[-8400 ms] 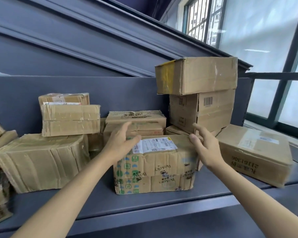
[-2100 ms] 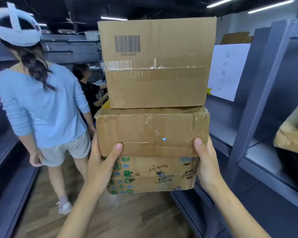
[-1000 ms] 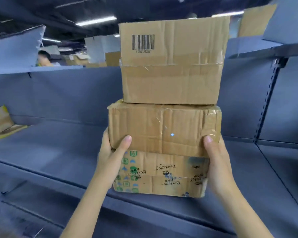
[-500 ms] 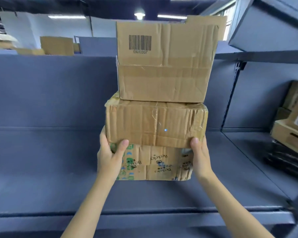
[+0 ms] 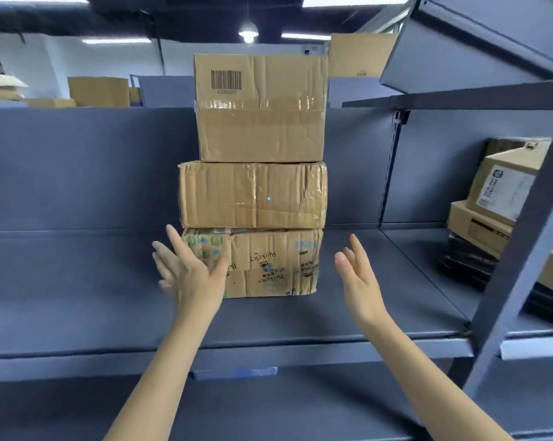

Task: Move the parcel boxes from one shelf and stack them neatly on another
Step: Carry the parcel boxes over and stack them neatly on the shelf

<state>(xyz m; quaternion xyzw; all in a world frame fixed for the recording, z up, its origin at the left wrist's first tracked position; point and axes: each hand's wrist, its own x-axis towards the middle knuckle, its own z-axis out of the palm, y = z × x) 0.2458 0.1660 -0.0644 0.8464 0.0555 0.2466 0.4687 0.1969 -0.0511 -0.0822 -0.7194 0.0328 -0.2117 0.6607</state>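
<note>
Three boxes are sitting stacked on the shelf [image 5: 78, 281]: barcoded top box [image 5: 261, 109], taped middle box [image 5: 253, 195], "Berkeley" bottom box [image 5: 269, 262]. Left hand [image 5: 189, 275] and right hand [image 5: 361, 281] are hovering alongside, fingers released.

A parcel warehouse: grey metal shelving [image 5: 300, 354], taped cardboard parcel boxes [image 5: 253, 195] stacked on it, more cartons [image 5: 98, 90] far behind, strip lights [image 5: 354, 1] overhead.

Three parcel boxes stand stacked on the grey shelf [image 5: 78, 281]: the printed box [image 5: 269, 262] at the bottom, the taped box [image 5: 253, 195] on it, the barcode box [image 5: 259, 106] on top. The left hand [image 5: 189, 268], fingers spread, overlaps the printed box's left corner; the right hand [image 5: 358, 275], fingers straight, is just right of it, apart. More cartons [image 5: 491, 202] sit well right of the stack.
</note>
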